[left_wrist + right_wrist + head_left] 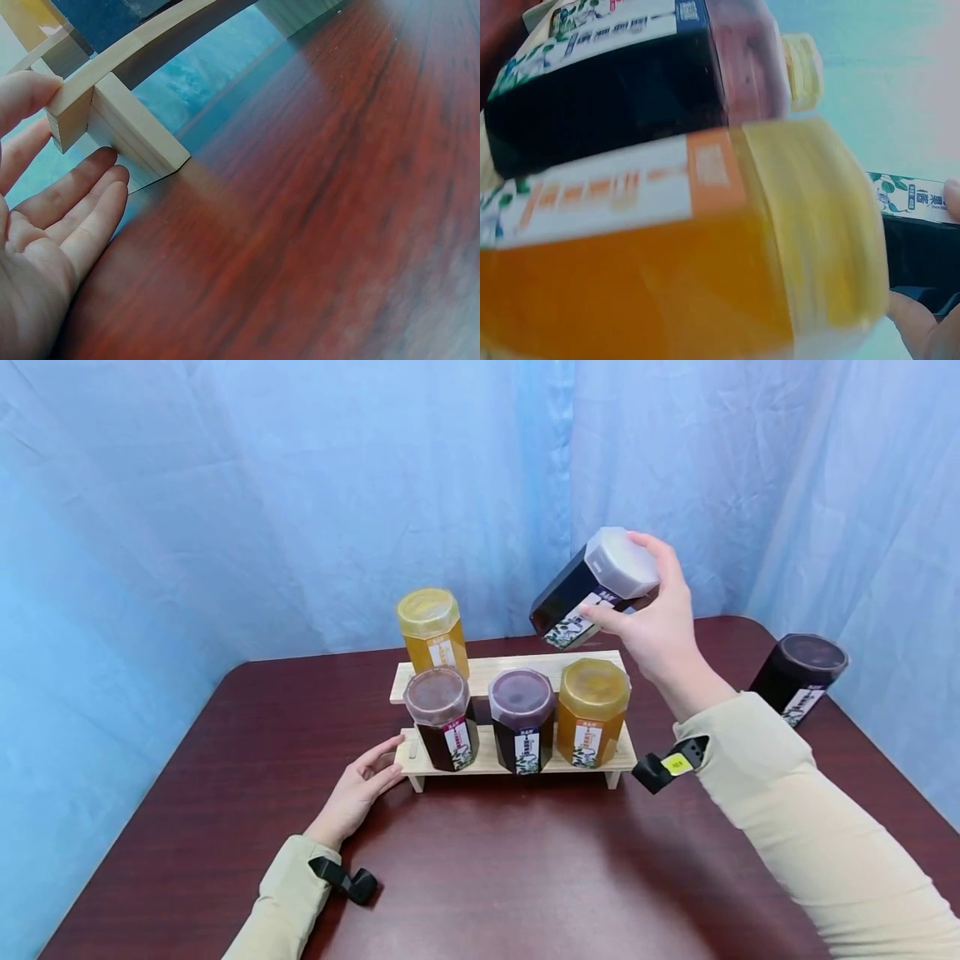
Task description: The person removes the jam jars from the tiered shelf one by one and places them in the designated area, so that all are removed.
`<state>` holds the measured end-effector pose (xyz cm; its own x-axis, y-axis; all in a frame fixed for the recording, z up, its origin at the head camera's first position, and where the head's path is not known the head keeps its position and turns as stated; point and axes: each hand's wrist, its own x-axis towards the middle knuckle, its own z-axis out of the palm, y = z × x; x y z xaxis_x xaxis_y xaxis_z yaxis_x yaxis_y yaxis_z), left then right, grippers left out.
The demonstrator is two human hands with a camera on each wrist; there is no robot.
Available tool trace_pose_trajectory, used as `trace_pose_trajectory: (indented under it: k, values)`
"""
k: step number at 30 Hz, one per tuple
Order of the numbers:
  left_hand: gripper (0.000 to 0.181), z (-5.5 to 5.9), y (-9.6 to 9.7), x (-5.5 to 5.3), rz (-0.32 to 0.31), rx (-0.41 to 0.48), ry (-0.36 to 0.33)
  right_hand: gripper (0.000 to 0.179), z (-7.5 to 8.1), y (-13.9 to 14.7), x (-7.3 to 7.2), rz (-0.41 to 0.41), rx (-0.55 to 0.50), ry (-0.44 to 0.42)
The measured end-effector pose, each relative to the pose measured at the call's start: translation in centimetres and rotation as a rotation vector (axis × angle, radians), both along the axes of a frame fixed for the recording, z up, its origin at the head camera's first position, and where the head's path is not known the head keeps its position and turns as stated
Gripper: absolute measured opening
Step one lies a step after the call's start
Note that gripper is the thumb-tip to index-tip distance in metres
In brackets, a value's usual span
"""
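Observation:
My right hand (pixel 663 618) grips a dark jar (pixel 573 602) with a whitish lid, thumb across its label. The jar hangs tilted above the right part of the upper shelf (pixel 517 668) of a two-tier wooden rack. At the left end of the lower shelf (pixel 487 764), my left hand (pixel 360 793) holds the board's edge between thumb and finger; the left wrist view shows its other fingers (pixel 82 202) beside the rack's leg (pixel 139 124). On the lower shelf stand a dark red jar (pixel 442 718), a purple-lidded jar (pixel 522 722) and an amber jar (pixel 592 714).
A yellow-lidded amber jar (pixel 432 631) stands at the upper shelf's left end. Another dark jar (pixel 801 677) is on the dark red table (pixel 510 860) to the right, beyond my right forearm. Blue curtains (pixel 360 510) hang behind and beside the table.

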<state>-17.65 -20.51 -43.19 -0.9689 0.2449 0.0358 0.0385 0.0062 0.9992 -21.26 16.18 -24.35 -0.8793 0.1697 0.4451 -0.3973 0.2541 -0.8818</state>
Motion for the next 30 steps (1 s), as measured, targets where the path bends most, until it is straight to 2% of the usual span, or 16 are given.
trace_pose_trajectory:
  k: [5,12,16,23,30]
  values:
    - [0.057,-0.1,0.1,0.1,-0.002,0.010,-0.007,0.080,-0.1,1.6,0.4,-0.036,0.048,0.001]
    - [0.056,0.0,-0.1,0.1,-0.004,0.022,-0.005,0.082,-1.1,4.2,0.9,-0.071,0.210,-0.016]
    - [0.056,0.1,-0.1,0.1,-0.005,0.018,-0.008,0.083,-1.9,5.8,1.1,-0.097,0.289,-0.053]
    - [0.055,-0.1,0.2,0.1,-0.001,0.011,-0.005,0.084,-3.8,9.1,1.7,-0.120,0.411,-0.092]
    - [0.054,-0.2,0.1,0.0,0.005,0.004,0.000,0.082,-5.8,11.8,2.1,-0.117,0.484,-0.113]
